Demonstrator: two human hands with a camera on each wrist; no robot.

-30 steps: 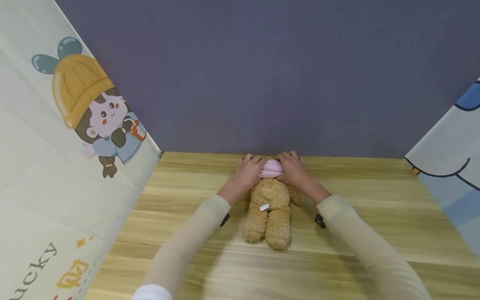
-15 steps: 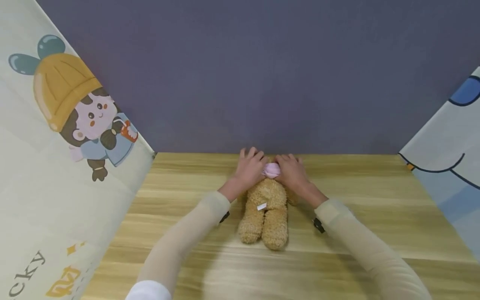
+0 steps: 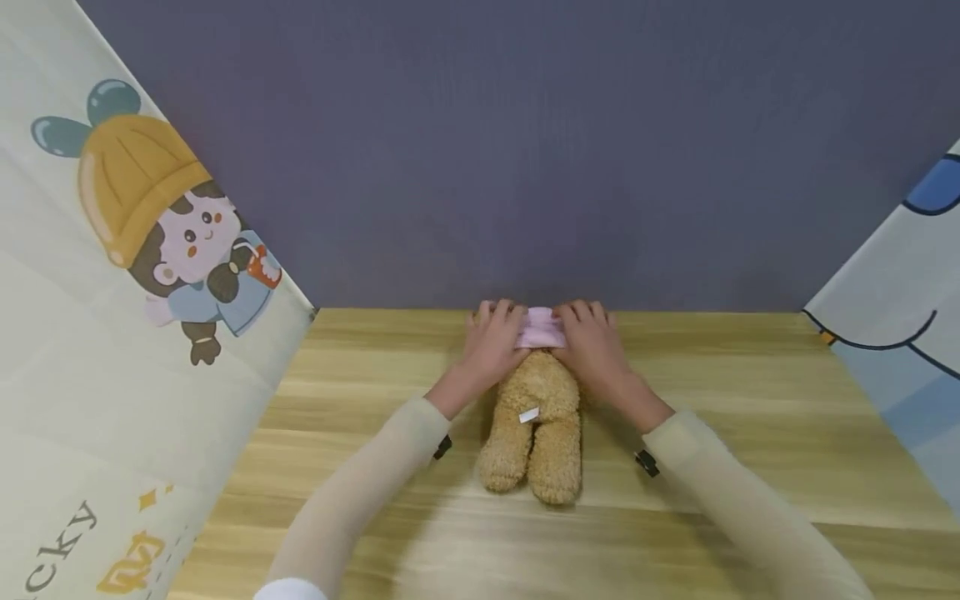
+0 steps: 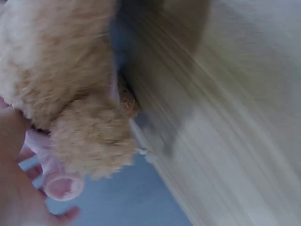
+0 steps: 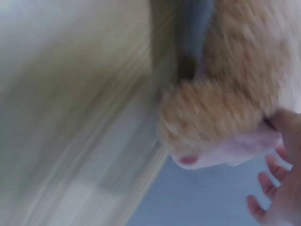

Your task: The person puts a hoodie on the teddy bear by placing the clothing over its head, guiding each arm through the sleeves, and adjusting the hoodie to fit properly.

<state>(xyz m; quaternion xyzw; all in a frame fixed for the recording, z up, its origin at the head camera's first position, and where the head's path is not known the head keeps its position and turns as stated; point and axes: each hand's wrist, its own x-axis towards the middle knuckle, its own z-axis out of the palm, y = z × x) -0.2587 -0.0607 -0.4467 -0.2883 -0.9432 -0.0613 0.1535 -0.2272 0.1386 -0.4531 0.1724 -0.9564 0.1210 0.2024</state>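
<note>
A tan plush teddy bear [image 3: 538, 392] lies on the table with its legs towards me and a small white tag on its lower body. Bunched at its upper end is a pink doll garment [image 3: 542, 327], and the bear's head is out of sight. My left hand [image 3: 492, 342] grips the garment's left side; in the left wrist view a round, cuff-like pink opening [image 4: 66, 186] hangs beside the fingers. On the other side my right hand [image 3: 596, 343] holds the cloth, its thumb against the pink fabric [image 5: 244, 143] and its fingers behind, in the right wrist view.
The wood-grain table [image 3: 360, 400] ends at a dark grey-blue upright surface [image 3: 540, 150] just beyond the hands. Printed cloth panels stand at the left [image 3: 75, 333] and right [image 3: 900, 308].
The hands drew closer together, bunching the pink garment, and have now moved slightly apart, so more of it shows stretched between them. The bear stays in nearly the same place.
</note>
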